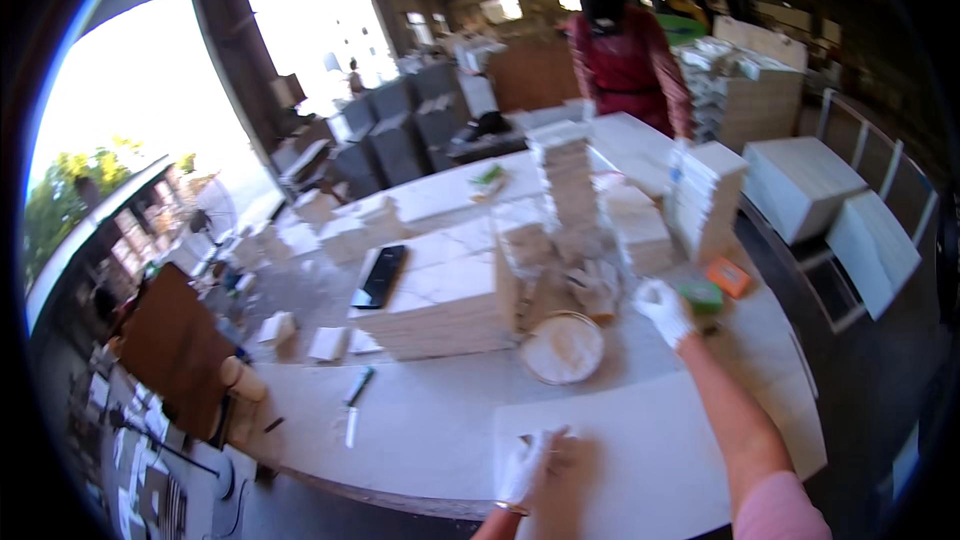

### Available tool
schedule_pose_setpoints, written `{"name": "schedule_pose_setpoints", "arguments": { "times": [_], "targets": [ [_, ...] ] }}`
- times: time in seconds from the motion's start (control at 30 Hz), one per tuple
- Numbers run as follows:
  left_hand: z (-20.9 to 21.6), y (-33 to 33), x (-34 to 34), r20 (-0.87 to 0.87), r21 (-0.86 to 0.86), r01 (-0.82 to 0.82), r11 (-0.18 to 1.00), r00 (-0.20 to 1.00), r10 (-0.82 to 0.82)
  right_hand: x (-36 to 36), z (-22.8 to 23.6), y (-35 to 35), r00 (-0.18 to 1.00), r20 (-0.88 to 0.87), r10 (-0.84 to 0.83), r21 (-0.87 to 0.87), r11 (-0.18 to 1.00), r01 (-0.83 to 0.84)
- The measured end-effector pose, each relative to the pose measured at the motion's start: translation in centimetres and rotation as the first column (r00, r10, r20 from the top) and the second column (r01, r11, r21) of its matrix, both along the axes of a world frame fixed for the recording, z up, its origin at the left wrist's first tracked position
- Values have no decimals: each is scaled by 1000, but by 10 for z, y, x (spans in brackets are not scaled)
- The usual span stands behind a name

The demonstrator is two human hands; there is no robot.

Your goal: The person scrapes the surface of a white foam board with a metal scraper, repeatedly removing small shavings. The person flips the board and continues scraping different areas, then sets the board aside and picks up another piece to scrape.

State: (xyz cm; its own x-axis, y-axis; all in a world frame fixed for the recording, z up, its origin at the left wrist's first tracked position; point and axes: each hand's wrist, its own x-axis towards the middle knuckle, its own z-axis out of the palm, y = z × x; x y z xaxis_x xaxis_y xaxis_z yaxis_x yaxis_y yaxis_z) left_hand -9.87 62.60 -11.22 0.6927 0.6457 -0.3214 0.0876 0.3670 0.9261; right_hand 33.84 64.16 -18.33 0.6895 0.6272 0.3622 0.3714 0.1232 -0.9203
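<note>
Slab [640, 445] lay on the desk [430, 435], probably brittle, best held by its edges, under the left hand [532, 465], whose grip was too blurred to tell. Beyond, the right hand [664, 311] curled beside a green block [704, 295], its hold unclear.

I see the right hand [664, 312], white-gloved, reaching out beyond the left, its bare forearm [735, 415] slanting back behind it to a pink sleeve [782, 510]. The left hand [528, 468], also gloved, sits nearer the body, a band [512, 508] circling its wrist.
</note>
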Motion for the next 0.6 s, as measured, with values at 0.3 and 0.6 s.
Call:
{"name": "schedule_pose_setpoints", "arguments": {
  "times": [0.3, 0.6],
  "targets": [
    [-22, 12, -40, -9, 198, 11, 980, 1000, -9, -157, 105, -196, 969, -109, 220, -50, 973, -227],
    [-81, 29, -27, 10, 296, -128, 946, 991, 131, -164, 97, -363, 998, 34, -56, -435, 898, 65]
  ]
}}
